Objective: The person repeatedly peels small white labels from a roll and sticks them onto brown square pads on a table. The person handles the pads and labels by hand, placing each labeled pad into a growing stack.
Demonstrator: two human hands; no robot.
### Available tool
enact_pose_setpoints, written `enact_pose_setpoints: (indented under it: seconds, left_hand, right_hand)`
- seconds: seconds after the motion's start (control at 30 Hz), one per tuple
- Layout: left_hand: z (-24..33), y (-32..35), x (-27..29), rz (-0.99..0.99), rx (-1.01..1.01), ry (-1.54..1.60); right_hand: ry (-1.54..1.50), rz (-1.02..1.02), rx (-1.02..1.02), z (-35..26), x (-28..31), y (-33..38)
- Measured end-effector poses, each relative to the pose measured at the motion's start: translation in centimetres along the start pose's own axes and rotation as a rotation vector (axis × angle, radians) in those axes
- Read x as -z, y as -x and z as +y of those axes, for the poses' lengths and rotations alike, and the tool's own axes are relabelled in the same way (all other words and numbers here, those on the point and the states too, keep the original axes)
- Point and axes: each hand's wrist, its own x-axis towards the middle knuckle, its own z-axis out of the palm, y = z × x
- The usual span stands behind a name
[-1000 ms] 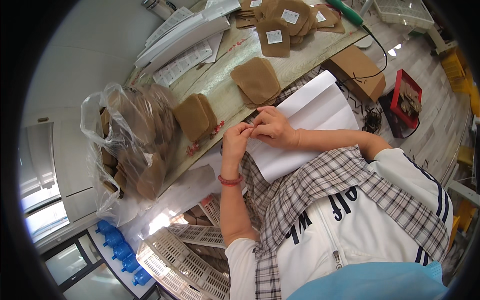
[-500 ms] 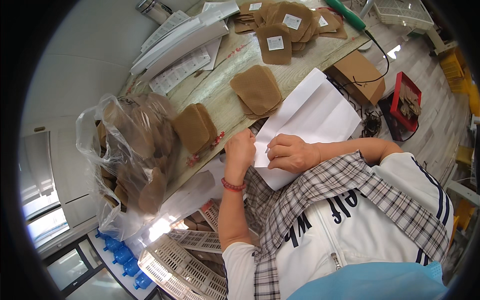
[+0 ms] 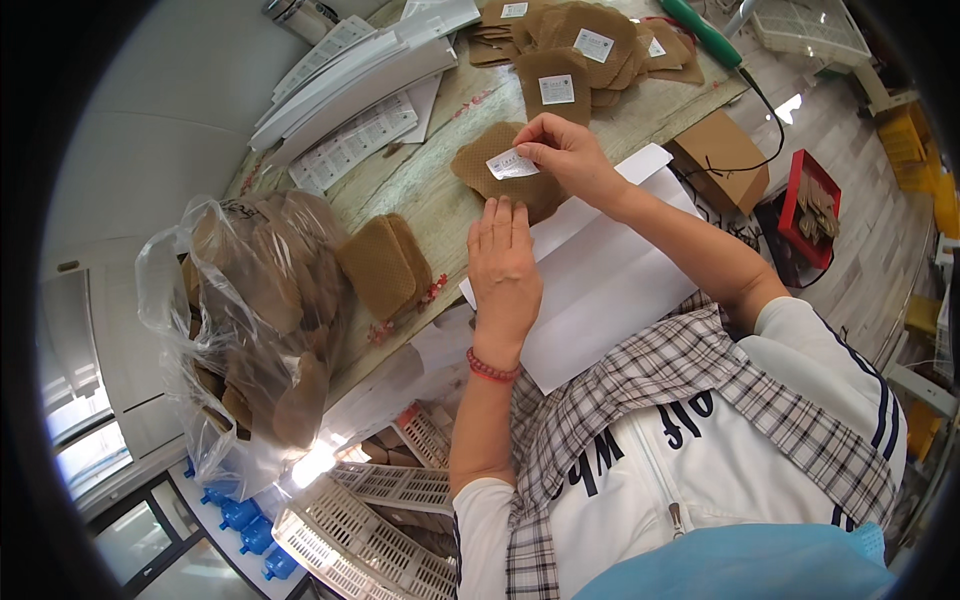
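A stack of brown textured, round-cornered pads (image 3: 478, 165) lies near the table's front edge. Thumb and fingertips of my right hand (image 3: 572, 160) pinch a small white label (image 3: 510, 164) by its right end, at the top pad's surface. Whether the label is stuck down, I cannot tell. My left hand (image 3: 503, 262) is stretched flat, its fingertips resting on the near edge of the same stack. White sheets (image 3: 610, 265) lie across my lap below both hands, partly covered by my right forearm.
Left of the stack sit more brown pads (image 3: 377, 262) and a clear plastic bag (image 3: 255, 300) full of them. Labelled pads (image 3: 555, 70) are piled at the back. White label sheets (image 3: 365, 130) lie far left, a green-handled tool (image 3: 705, 35) with a cord far right.
Both hands have left the white sheet. My right hand has moved up to the pad stack with a label; my left hand has opened out flat against the stack's near edge.
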Motion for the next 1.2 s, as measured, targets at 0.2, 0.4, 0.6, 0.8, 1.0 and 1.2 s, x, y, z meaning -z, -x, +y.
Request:
enact_pose_setpoints:
  seconds: [0.2,0.4,0.6,0.8,1.0,1.2]
  left_hand:
    - [-1.4,-0.1,-2.3,-0.055,0.075,0.079]
    - [-1.7,-0.5,-2.3,-0.057,0.064,0.107]
    - [-1.4,-0.4,-2.1,-0.033,0.06,0.113]
    - [-1.3,-0.3,-2.2,-0.022,0.058,0.11]
    - [-1.3,-0.3,-2.2,-0.033,0.055,0.107]
    - [-1.3,-0.3,-2.2,-0.033,0.06,0.1]
  right_hand:
    - [0.156,-0.013,0.113,1.7,0.4,-2.8]
    - [0.286,0.045,0.224,4.0,0.0,-2.0]
    - [0.373,0.074,0.32,3.9,-0.4,-1.8]
    - [0.464,0.096,0.373,3.9,-0.7,-1.6]
    - [0.506,0.11,0.434,4.0,-0.8,-1.6]
    - [0.528,0.123,0.473,4.1,-0.9,-1.5]
